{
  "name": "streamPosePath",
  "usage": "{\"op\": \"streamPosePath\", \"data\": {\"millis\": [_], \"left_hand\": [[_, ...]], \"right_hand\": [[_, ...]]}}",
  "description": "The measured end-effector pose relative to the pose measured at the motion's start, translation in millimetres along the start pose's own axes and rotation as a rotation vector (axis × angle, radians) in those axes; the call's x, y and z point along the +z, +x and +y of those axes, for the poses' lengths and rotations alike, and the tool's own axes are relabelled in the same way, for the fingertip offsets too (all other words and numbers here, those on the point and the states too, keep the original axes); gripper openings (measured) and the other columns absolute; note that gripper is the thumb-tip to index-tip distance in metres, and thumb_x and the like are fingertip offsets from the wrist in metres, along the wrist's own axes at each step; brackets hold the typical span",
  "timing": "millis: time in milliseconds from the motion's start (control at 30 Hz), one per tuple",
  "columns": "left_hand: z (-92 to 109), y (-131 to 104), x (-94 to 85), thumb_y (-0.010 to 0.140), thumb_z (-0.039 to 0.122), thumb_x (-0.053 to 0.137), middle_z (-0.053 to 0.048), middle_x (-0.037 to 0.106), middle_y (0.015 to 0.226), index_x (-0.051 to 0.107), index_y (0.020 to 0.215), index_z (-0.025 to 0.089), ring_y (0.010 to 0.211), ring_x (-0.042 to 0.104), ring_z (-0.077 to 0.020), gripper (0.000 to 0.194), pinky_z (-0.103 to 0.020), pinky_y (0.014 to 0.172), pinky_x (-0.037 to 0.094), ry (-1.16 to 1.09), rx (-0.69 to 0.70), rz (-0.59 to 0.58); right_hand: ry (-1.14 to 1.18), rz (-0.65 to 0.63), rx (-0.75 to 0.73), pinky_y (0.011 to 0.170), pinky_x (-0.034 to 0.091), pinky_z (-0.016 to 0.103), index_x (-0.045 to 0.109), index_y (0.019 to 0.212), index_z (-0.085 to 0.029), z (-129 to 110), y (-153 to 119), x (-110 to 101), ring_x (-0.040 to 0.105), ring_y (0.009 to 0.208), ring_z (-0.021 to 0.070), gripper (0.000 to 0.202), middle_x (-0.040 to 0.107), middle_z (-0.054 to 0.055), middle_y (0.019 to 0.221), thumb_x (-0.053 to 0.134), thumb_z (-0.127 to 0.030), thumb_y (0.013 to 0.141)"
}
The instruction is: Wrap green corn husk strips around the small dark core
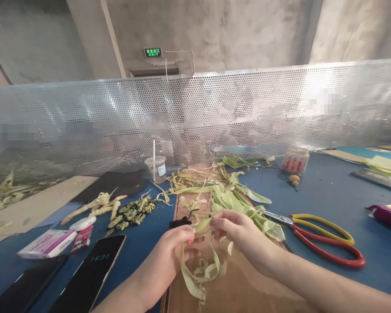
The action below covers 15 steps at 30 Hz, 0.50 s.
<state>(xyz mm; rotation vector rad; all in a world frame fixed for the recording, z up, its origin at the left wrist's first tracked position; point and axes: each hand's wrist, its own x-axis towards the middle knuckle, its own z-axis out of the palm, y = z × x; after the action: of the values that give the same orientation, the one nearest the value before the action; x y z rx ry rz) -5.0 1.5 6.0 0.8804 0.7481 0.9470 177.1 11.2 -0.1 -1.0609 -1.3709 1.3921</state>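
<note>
Above the brown board (247,282), left hand (177,243) and right hand (233,226) hold a pale green leaf strip (202,224), fingers (228,214) pinched nearly together on it. Loose leaves (226,200) cover the board's far part; scissors (292,221) lie right of it, a green bundle (135,212) left.

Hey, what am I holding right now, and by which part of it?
A pale green leaf strip, pinched by your left hand and right hand on either side of a short stretch. Whether those are its ends can't be told.

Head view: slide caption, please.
Left hand and right hand hold a leaf strip over a board, scissors nearby.
</note>
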Motion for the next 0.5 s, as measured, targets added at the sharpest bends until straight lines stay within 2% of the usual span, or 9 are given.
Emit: {"op": "streamPosePath", "data": {"millis": [167, 233, 300, 367, 433, 500], "left_hand": [[3, 1, -5.0, 0.074, 0.028, 0.059, -0.004, 0.062, 0.073, 0.058, 0.058, 0.016, 0.071, 0.060, -0.0196, 0.020, -0.037, 0.075, 0.048, -0.110, -0.011, 0.173], [4, 1, -7.7, 0.074, 0.026, 0.059, -0.004, 0.061, 0.070, 0.055, 0.052, 0.016, 0.072, 0.060, -0.0195, 0.024, -0.038, 0.077, 0.048, -0.197, 0.031, 0.175], [7, 2, -10.6, 0.074, 0.026, 0.057, -0.006, 0.060, 0.068, 0.047, 0.041, 0.016, 0.075, 0.059, -0.0199, 0.036, -0.038, 0.080, 0.048, -0.293, 0.079, 0.134], [11, 4, -13.3, 0.073, 0.028, 0.057, -0.006, 0.058, 0.066, 0.039, 0.033, 0.016, 0.076, 0.058, -0.0194, 0.046, -0.037, 0.081, 0.047, -0.363, 0.129, 0.135], [13, 5, -15.7, 0.073, 0.030, 0.055, -0.006, 0.056, 0.065, 0.035, 0.032, 0.017, 0.077, 0.056, -0.0187, 0.047, -0.035, 0.079, 0.047, -0.360, 0.205, 0.210], [11, 8, -17.2, 0.074, 0.032, 0.052, -0.004, 0.055, 0.068, 0.039, 0.037, 0.017, 0.081, 0.055, -0.0189, 0.042, -0.032, 0.076, 0.046, -0.252, 0.335, 0.362]], "right_hand": [[0.141, -0.068, 0.003, 0.063, 0.039, 0.023, 0.052, 0.074, -0.016, 1, 5, -6, 0.052, 0.063, 0.0105, 0.020, 0.058, 0.001, 0.067, 0.051, -0.033, 0.083], [0.235, -0.068, 0.034, 0.059, 0.040, 0.024, 0.049, 0.074, -0.017, -2, 7, -8, 0.054, 0.061, 0.0119, 0.020, 0.059, 0.002, 0.066, 0.050, -0.035, 0.083], [0.294, -0.005, 0.029, 0.054, 0.041, 0.024, 0.047, 0.072, -0.018, -5, 11, -13, 0.053, 0.056, 0.0122, 0.022, 0.056, 0.000, 0.061, 0.051, -0.036, 0.082], [0.302, 0.123, -0.058, 0.049, 0.041, 0.023, 0.045, 0.069, -0.018, -8, 16, -20, 0.047, 0.047, 0.0093, 0.023, 0.050, -0.004, 0.055, 0.053, -0.036, 0.080], [0.289, 0.227, -0.140, 0.045, 0.039, 0.020, 0.044, 0.070, -0.019, -9, 21, -26, 0.040, 0.044, 0.0072, 0.022, 0.045, -0.006, 0.053, 0.055, -0.036, 0.079], [0.224, 0.232, -0.189, 0.043, 0.038, 0.019, 0.046, 0.071, -0.019, -9, 22, -29, 0.039, 0.044, 0.0065, 0.023, 0.043, -0.007, 0.052, 0.056, -0.037, 0.079]]}}
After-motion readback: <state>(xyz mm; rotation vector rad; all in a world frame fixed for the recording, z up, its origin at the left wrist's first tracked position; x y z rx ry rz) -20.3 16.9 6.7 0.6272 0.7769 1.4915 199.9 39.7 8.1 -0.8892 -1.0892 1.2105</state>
